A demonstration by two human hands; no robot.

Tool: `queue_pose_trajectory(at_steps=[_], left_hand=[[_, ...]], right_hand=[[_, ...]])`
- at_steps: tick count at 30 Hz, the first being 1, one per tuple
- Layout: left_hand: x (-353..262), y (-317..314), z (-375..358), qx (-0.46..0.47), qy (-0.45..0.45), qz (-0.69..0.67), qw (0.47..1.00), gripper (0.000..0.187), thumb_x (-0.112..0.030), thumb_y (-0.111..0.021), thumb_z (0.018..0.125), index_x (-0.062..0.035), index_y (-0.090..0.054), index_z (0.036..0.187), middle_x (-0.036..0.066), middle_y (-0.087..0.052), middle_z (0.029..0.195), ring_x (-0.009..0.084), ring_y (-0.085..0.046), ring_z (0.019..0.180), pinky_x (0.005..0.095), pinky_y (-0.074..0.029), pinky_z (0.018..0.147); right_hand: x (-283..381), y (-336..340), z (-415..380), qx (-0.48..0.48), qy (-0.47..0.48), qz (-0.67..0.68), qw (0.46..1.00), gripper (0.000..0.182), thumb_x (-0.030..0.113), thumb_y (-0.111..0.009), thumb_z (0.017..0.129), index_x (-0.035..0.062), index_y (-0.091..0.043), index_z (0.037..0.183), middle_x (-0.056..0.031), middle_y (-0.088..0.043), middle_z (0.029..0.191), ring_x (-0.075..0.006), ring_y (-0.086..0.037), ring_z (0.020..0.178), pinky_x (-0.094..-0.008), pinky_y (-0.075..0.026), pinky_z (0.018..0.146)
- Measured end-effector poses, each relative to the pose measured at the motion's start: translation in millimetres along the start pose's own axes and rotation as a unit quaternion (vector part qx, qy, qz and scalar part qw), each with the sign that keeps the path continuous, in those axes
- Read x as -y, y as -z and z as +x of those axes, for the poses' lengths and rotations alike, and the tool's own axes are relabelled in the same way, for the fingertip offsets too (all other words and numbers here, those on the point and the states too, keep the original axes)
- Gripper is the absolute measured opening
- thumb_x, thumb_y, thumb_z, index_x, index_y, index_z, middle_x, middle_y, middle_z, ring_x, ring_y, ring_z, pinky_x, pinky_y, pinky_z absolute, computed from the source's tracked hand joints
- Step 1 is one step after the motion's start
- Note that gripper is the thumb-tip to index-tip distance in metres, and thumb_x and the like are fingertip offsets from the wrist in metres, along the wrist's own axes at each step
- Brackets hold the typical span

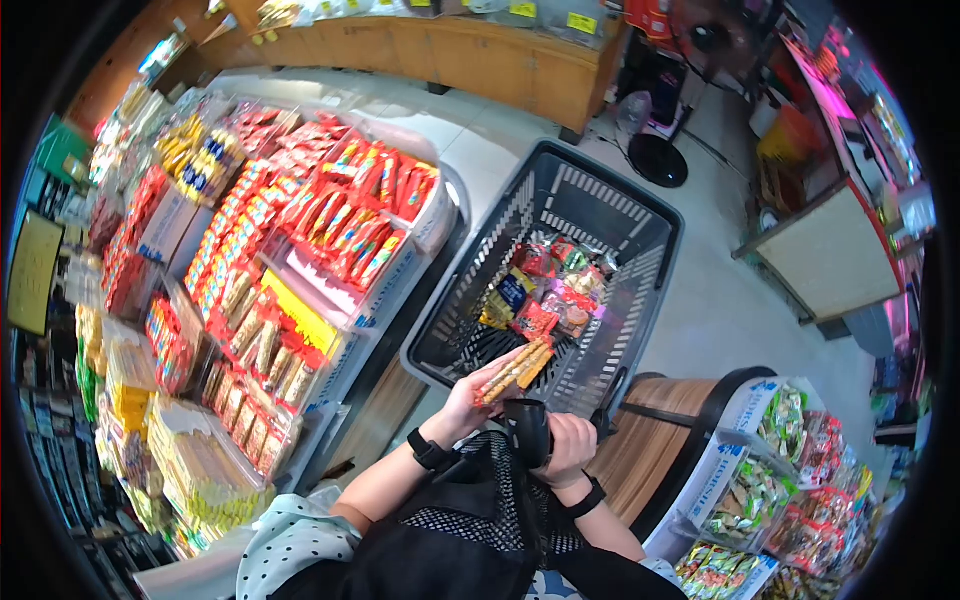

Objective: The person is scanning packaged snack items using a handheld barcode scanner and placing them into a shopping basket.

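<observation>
My left hand (462, 412) is closed around long, thin snack packets (516, 372), golden-brown sticks in clear wrapping. They sit just over the near edge of a dark grey plastic shopping basket (428, 345). To the right, my right hand (571, 446) grips a black handheld device (527, 432) that looks like a barcode scanner, its wide end toward the packets. Inside the basket lie several small snack packets (535, 318), in red, yellow, blue and clear wrapping.
On the left, a display stand (395, 285) is filled with red-wrapped and stick-shaped snacks. Bagged snacks fill another rack (722, 490) at the lower right. A wooden counter (440, 55) runs along the back, near a round black fan base (658, 160) on the tiled floor.
</observation>
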State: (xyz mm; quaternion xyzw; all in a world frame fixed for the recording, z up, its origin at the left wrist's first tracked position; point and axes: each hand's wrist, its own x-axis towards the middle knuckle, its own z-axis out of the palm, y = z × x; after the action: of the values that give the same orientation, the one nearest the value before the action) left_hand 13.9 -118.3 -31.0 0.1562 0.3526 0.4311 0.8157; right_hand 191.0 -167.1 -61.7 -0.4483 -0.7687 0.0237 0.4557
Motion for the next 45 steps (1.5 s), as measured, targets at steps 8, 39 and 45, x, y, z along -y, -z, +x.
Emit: queue_pose_trajectory(at_steps=[8,39,45], left_hand=[[-28,29,-53,0.007,-0.248,0.107,0.963,0.054,-0.025,-0.044,0.094,-0.0021,-0.027,0.140,0.009,-0.029,0.144,0.0171,-0.034,0.129,0.0296,-0.027,0.106],[-114,263,-352,-0.628,-0.074,0.653,0.416,0.027,-0.020,-0.064,0.079,-0.0159,-0.067,0.105,0.010,-0.058,0.105,0.0292,-0.049,0.103,0.0393,-0.037,0.092],[-130,186,-276,-0.628,-0.231,0.691,0.273,0.034,-0.003,-0.058,0.078,-0.0058,-0.056,0.111,0.012,-0.051,0.113,0.0298,-0.045,0.111,0.0431,-0.033,0.097]], right_hand=[[2,-12,-7,0.000,-0.061,-0.095,0.994,0.041,0.028,-0.064,0.076,-0.0032,-0.056,0.101,-0.0150,-0.059,0.093,-0.0338,-0.055,0.087,-0.0441,-0.042,0.079],[2,-20,-10,0.062,-0.025,-0.151,0.986,0.038,0.022,-0.057,0.078,-0.0043,-0.054,0.105,-0.0164,-0.058,0.097,-0.0355,-0.053,0.093,-0.0447,-0.039,0.084],[5,-20,-6,0.055,-0.035,-0.149,0.987,0.040,0.026,-0.061,0.077,-0.0038,-0.055,0.104,-0.0157,-0.059,0.097,-0.0343,-0.054,0.090,-0.0441,-0.041,0.082]])
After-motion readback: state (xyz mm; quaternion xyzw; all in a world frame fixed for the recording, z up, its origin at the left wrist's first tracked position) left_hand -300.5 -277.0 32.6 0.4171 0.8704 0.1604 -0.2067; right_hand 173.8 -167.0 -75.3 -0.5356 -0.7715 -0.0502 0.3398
